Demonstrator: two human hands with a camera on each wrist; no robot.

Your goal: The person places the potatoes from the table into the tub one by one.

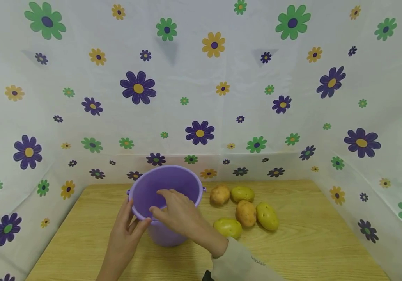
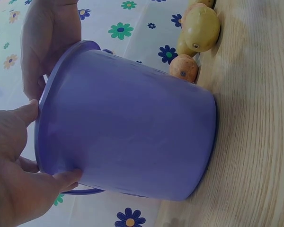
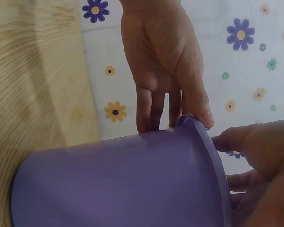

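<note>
A purple bucket (image 1: pixel 168 233) stands upright on the wooden table, its rim tilted toward me in the head view. My left hand (image 1: pixel 125 230) grips the near left of that rim, thumb and fingers on either side of the wall. In the left wrist view, fingertips of the left hand (image 2: pixel 14 161) lie against the bucket's outside (image 2: pixel 128 127). Over the opening hovers my right hand (image 1: pixel 181 214), thumb and index finger apart and pointing into the bucket. No object shows between them; the lower fingers are partly hidden. The bucket's inside floor is out of sight.
Several potatoes lie right of the bucket: a brown one (image 1: pixel 220 194), another brown one (image 1: pixel 246 213), and yellow-green ones such as this potato (image 1: pixel 267 216) and the near potato (image 1: pixel 227 227). A flowered sheet (image 1: pixel 201 97) encloses the table (image 1: pixel 302 249) at back and sides.
</note>
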